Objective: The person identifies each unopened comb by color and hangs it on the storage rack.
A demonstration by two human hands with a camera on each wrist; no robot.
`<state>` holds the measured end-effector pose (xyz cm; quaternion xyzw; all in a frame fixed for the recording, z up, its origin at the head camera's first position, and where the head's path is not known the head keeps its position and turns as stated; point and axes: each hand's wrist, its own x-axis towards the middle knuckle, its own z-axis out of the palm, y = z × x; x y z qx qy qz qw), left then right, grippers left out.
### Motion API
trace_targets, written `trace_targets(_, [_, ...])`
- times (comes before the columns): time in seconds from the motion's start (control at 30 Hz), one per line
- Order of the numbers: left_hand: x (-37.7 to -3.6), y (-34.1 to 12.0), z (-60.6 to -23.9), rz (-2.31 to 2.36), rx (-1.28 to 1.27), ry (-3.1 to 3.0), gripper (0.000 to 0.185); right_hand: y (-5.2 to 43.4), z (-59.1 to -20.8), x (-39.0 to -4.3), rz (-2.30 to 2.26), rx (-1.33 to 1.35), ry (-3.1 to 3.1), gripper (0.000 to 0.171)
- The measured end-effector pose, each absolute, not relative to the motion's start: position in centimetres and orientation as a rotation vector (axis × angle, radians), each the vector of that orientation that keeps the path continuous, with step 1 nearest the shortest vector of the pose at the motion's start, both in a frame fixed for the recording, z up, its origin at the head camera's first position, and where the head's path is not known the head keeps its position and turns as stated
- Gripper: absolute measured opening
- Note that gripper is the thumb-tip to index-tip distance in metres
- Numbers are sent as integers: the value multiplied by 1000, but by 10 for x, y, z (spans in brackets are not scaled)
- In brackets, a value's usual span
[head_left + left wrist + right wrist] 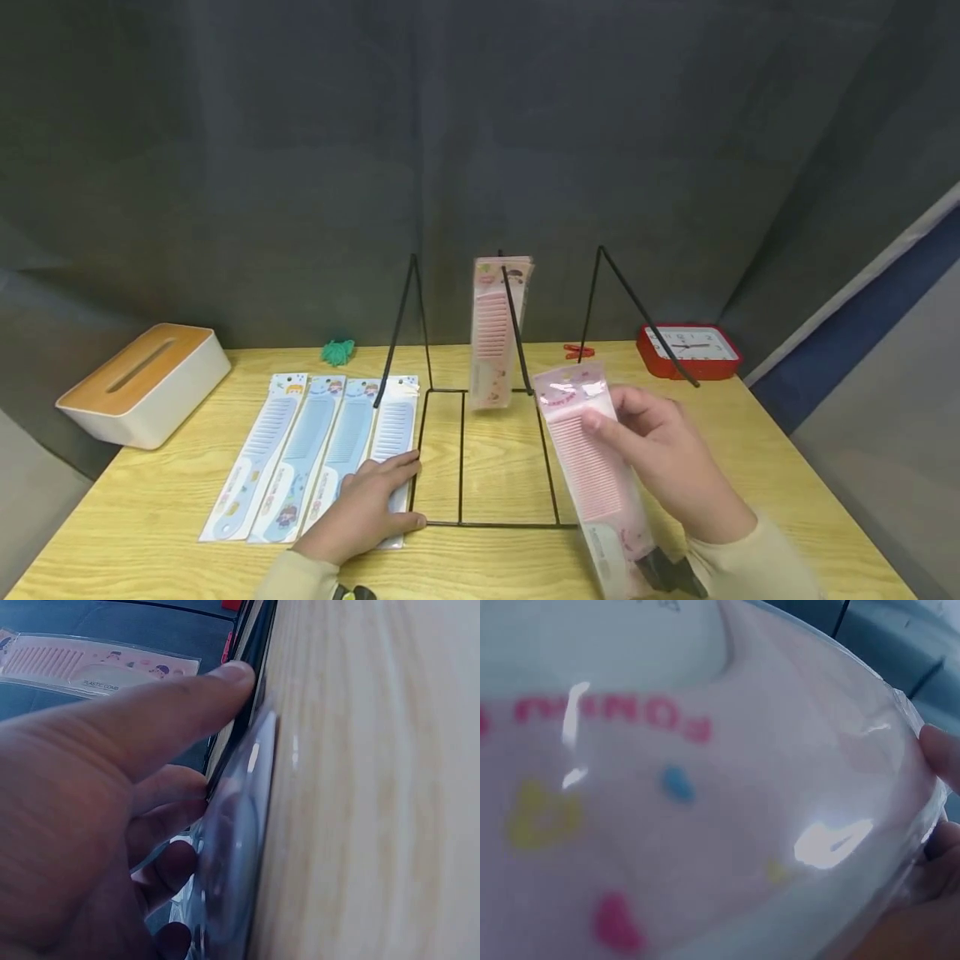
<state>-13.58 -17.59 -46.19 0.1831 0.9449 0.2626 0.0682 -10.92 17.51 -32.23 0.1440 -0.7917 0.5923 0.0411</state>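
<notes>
On wire rack [487,523], pink comb [495,333] hanging, right hand [667,458] gripping packaged pink comb [592,467]

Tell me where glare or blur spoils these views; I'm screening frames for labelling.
Head view: sharp, evenly lit. Left wrist view: left hand blurred, too close. Right wrist view: pink comb packet fills the frame, out of focus, with white glare patches.

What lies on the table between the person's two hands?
In the head view, only the black wire rack's base frame and bare tabletop lie between the left hand and the right hand, which holds a pink packaged comb.
</notes>
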Motion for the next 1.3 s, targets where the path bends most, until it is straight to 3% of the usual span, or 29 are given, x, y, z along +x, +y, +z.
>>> trace_targets(0.13, [-136,-177,-463,791,549,2854,78,154,-319,-98,1826,652,-2313,5])
trace_targets(0.23, [-137,-177,-463,796,554,2856,78,144,-316,-93,1835,719,-2282,5])
trace_targets(0.5, [-137,-176,-461,797,554,2846,78,135,-315,-90,1921,714,-2204,4])
trace_targets(0.67, [-137,-174,-460,790,556,2846,78,132,-320,-94,1948,571,-2228,11])
trace_targets(0.8, [-136,-175,-460,787,540,2851,78,122,-321,-114,1989,404,-2242,18])
trace_targets(1.0, [-136,-176,-462,799,531,2841,77,104,-323,-169,2065,227,-2187,13])
trace_targets(1.3, [-137,-177,-465,824,547,2836,78,93,-321,-226,2122,5,-2188,36])
